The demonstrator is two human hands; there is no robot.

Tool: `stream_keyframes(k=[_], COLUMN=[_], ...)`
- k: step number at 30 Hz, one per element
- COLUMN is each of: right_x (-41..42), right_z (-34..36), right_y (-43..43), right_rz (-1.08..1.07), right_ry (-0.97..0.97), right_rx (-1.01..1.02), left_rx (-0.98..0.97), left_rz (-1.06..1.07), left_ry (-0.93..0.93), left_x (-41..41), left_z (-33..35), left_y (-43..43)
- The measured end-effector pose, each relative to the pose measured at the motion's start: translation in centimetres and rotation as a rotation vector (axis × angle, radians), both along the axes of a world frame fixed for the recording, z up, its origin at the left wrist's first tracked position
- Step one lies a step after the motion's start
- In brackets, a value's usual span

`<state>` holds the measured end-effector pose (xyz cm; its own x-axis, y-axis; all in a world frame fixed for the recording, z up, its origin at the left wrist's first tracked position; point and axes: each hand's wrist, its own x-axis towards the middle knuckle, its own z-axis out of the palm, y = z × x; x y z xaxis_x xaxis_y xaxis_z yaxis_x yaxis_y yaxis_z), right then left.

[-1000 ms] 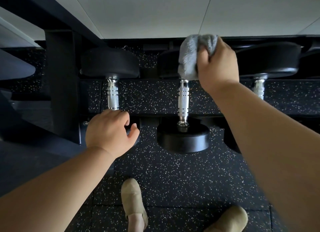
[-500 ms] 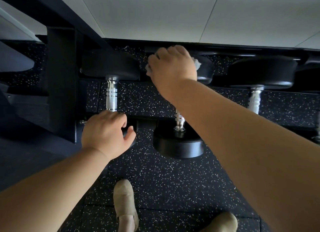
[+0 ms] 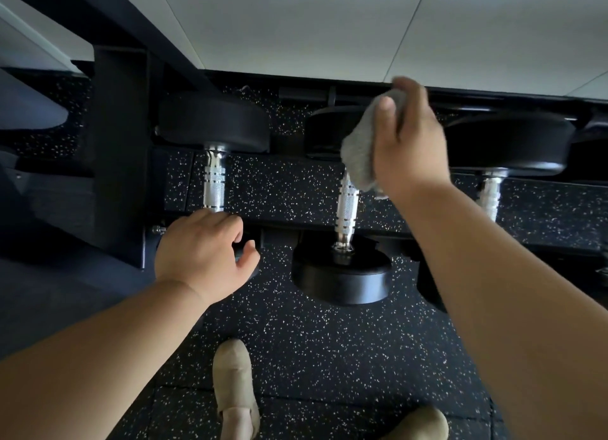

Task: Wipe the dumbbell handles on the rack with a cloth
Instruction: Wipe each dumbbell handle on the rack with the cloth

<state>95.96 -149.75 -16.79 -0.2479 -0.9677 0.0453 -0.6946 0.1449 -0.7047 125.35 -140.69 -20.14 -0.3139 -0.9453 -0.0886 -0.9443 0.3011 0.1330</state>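
My right hand, at one o'clock, clenches the grey cloth against the far end of the middle handle. I judge this wipe barely begun. My left hand, at eight o'clock, curls over what seems the near head of the left dumbbell. The rack holds three dumbbells in view, and the right handle lies bare.

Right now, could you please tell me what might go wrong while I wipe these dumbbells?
The cloth is bunched in your right grip at the far end of the middle handle, so most of that ribbed handle could get missed. The near head of that dumbbell overhangs the rack rail, with your shoes close by; a hard tug might pull it off toward them.
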Motion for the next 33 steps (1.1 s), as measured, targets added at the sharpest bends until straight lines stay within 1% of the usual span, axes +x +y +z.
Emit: stream_keyframes(k=[2, 4, 7, 10, 14, 16, 19, 20, 22, 24, 25, 26, 28, 31, 33], right_x=[1.0, 0.3, -2.1, -3.6, -3.7, -2.6, 0.6, 1.6, 3.0, 3.1, 2.7, 2.2, 1.0, 1.0, 2.2], right_z=[-0.2, -1.0, -2.8, -4.5, -5.1, -4.2, -1.6, -1.0, -0.8, -0.9, -0.7, -0.5, 0.1, 1.3, 2.5], right_y=[-0.3, -0.3, 0.0, 0.4, 1.0, 0.6, 0.1, 0.2, 0.4, 0.1, -0.1, -0.2, -0.3, -0.6, -1.3], right_rz=[0.054, 0.027, -0.133, -0.251, -0.289, -0.263, -0.231, -0.17, 0.015, 0.144, 0.188, 0.214, 0.223, 0.127, 0.035], right_ry=[0.046, 0.004, -0.204, -0.311, -0.296, -0.303, -0.214, -0.135, 0.115, 0.33, 0.381, 0.398, 0.32, 0.246, 0.23], right_rx=[-0.096, -0.121, -0.01, 0.152, 0.232, 0.169, 0.02, -0.052, -0.192, -0.206, -0.189, -0.166, -0.076, 0.09, 0.146], left_rx=[-0.004, -0.004, -0.01, -0.014, -0.021, -0.018, -0.017, -0.02, -0.024, -0.027, -0.027, -0.029, -0.033, -0.027, -0.009], left_rz=[-0.002, 0.0, -0.006, -0.019, -0.014, -0.007, -0.002, -0.004, -0.004, 0.003, 0.004, 0.007, 0.024, 0.051, 0.064], left_ry=[0.003, -0.011, -0.029, -0.026, -0.013, -0.013, -0.009, -0.003, 0.009, 0.013, 0.014, 0.02, 0.045, 0.064, 0.058], left_x=[0.0, 0.0, -0.1, -0.1, 0.0, 0.1, 0.1, 0.1, 0.2, 0.2, 0.3, 0.3, 0.3, 0.3, 0.3], left_z=[0.0, 0.1, 0.0, -0.1, -0.1, -0.2, -0.3, -0.3, -0.3, -0.3, -0.2, -0.2, -0.2, -0.2, -0.1], left_y=[0.0, -0.1, -0.1, -0.1, 0.0, 0.0, 0.0, 0.0, 0.0, 0.1, 0.1, 0.1, 0.1, 0.1, 0.0])
